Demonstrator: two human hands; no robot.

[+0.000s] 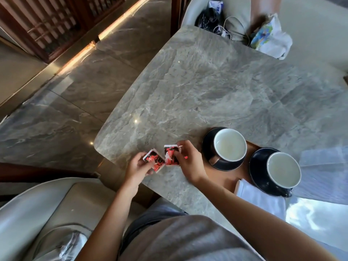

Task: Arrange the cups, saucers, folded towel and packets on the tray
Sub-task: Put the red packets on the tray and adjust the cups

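Grey shirt (pixel 188 242) is recorded at the bottom of the view, and both bare forearms are extended over the near edge of the grey marble table (pixel 207 81).

Left hand (pixel 136 166): fingers curled. The left packet (pixel 153 159), red and black, is pinched between thumb and fingers and held tilted by the near-left corner of the table.

Right hand (pixel 188 161): fingers curled. The right packet (pixel 171 156), of the same print, is gripped by its right side.

The packets meet at their inner edges. Whether either rests on the table cannot be told. Both are held off the tray, to its left.

The wooden tray (pixel 229 178) is located along the near edge, just right of the right hand. On it are seated the left saucer (pixel 207 146), dark, with the left cup (pixel 230 144), and the right saucer (pixel 257 166) with the right cup (pixel 284 169). Both cups are upright with pale interiors. The folded towel (pixel 259 198), white, is laid at the tray's near end, touching the right saucer.

Past the far edge, a printed bag (pixel 271 38) and cables (pixel 226 29) are noted on a seat. A pale chair (pixel 28 213) is noted at near left.
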